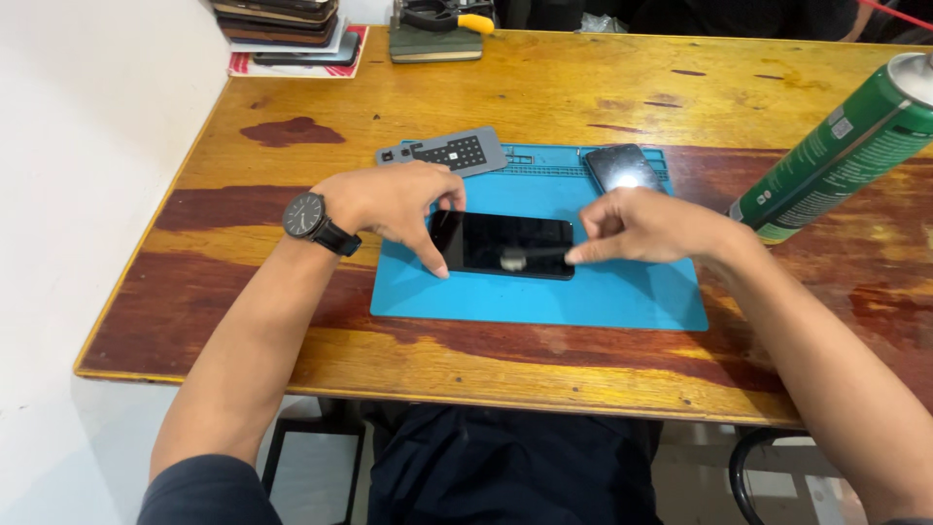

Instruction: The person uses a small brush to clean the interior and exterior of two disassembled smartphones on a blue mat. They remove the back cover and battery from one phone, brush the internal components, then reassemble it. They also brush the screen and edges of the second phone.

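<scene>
Right hand fingers pinch brush on phone | left hand fingers steady phone edge

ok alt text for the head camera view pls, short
A person's left hand steadies a black phone lying on a blue work mat while the right hand draws a thin tool with a pale tip across its screen. A green spray can stands on the wooden table.

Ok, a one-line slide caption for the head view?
Left hand steadies a black phone on a blue mat; right hand draws a thin tool across it.
</scene>
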